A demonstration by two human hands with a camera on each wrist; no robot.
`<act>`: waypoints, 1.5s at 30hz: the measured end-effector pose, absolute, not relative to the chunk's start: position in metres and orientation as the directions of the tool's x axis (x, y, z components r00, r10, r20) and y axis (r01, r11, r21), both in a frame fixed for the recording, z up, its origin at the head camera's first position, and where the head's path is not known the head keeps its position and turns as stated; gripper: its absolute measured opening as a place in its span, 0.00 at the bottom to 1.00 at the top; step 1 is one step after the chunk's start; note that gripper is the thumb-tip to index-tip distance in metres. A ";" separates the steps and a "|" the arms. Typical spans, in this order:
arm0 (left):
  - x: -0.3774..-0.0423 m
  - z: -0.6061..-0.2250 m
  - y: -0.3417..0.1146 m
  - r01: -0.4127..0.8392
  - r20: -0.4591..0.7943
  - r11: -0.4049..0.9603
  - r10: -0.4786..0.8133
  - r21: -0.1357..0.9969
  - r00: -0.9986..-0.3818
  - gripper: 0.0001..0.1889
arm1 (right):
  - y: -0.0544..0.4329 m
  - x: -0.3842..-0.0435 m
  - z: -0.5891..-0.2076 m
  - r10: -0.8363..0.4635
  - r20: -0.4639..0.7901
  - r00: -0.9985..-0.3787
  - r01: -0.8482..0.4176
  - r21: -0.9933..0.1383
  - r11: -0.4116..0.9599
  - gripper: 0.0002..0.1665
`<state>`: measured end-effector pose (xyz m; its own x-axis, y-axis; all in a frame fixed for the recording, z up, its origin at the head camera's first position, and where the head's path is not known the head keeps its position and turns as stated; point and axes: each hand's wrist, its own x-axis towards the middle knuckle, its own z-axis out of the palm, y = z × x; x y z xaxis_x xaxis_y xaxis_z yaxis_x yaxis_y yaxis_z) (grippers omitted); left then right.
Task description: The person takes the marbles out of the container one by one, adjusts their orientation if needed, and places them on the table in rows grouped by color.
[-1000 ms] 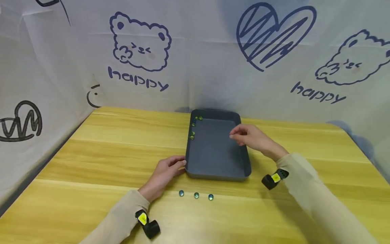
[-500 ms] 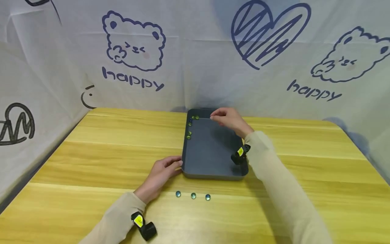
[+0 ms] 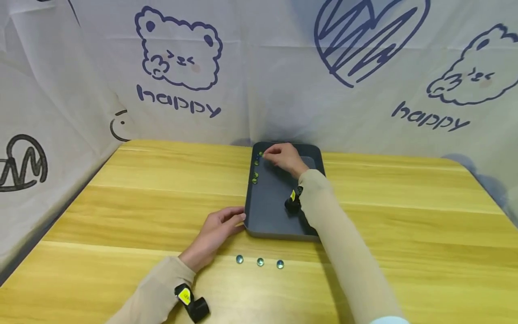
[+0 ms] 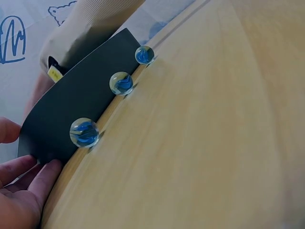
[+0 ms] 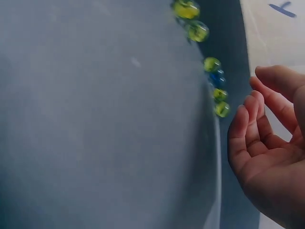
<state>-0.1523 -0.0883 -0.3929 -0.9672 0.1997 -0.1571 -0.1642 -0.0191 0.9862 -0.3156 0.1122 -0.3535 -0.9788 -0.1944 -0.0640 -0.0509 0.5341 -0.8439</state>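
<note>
My left hand (image 3: 214, 234) rests its fingers and thumb against the near-left corner of a dark grey tray (image 3: 263, 216). In the left wrist view its fingertips lie on the tray's outer wall. My right hand (image 3: 285, 158) is over the tray's far left part, thumb and index tips close together and nothing visible between them. In the right wrist view, its loosely bent fingers are beside several marbles, including a yellow-green marble (image 5: 222, 109) and a blue marble (image 5: 218, 78), lined along the tray wall. From the head, the fingertips overlap the far end of this line.
On the wooden table (image 3: 121, 216), in front of the tray, three clear marbles with blue swirls form a row: a left marble (image 3: 239, 259), a middle marble (image 3: 260, 262) and a right marble (image 3: 280, 264). A white cloth (image 3: 275, 99) with drawings hangs behind.
My right hand has moved left and away from me across the tray, from its right edge to the marbles at the far left corner. My left hand stays at the tray's corner.
</note>
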 end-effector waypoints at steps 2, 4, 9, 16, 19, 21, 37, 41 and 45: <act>-0.152 -0.394 -0.088 -0.164 -0.157 -0.021 0.196 0.986 -0.968 0.19 | 0.108 -0.316 -0.358 -0.186 -0.062 -0.981 -0.050 -0.837 0.546 0.14; -0.151 -0.395 -0.087 -0.161 -0.153 -0.026 0.191 0.987 -0.970 0.18 | 0.106 -0.317 -0.362 -0.170 -0.053 -0.984 -0.050 -0.833 0.551 0.13; -0.148 -0.399 -0.086 -0.173 -0.164 -0.029 0.198 0.984 -0.966 0.18 | 0.104 -0.320 -0.374 -0.138 -0.063 -0.988 -0.021 -0.843 0.538 0.13; -0.145 -0.398 -0.086 -0.170 -0.163 -0.021 0.190 0.985 -0.968 0.18 | 0.099 -0.328 -0.382 -0.130 -0.063 -0.989 -0.014 -0.853 0.521 0.12; -0.146 -0.397 -0.086 -0.165 -0.158 -0.019 0.191 0.986 -0.969 0.19 | 0.097 -0.331 -0.382 -0.128 -0.060 -0.990 -0.017 -0.851 0.526 0.12; -0.147 -0.396 -0.086 -0.163 -0.156 -0.018 0.191 0.987 -0.969 0.19 | 0.096 -0.333 -0.382 -0.128 -0.061 -0.990 -0.016 -0.850 0.527 0.11; -0.149 -0.396 -0.087 -0.160 -0.153 -0.023 0.189 0.987 -0.970 0.19 | 0.095 -0.336 -0.378 -0.154 -0.046 -0.987 -0.056 -0.800 0.597 0.11; -0.149 -0.395 -0.087 -0.159 -0.151 -0.028 0.185 0.987 -0.971 0.19 | 0.092 -0.335 -0.373 -0.163 -0.071 -0.984 -0.046 -0.785 0.617 0.12; -0.150 -0.394 -0.087 -0.155 -0.147 -0.030 0.183 0.987 -0.972 0.19 | 0.091 -0.337 -0.369 -0.164 -0.085 -0.983 -0.042 -0.759 0.649 0.12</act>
<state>-0.1495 -0.0870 -0.3943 -0.9721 0.1831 -0.1469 -0.1548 -0.0297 0.9875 -0.3365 0.0907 -0.3692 -0.9828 -0.1639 -0.0854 -0.0423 0.6492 -0.7594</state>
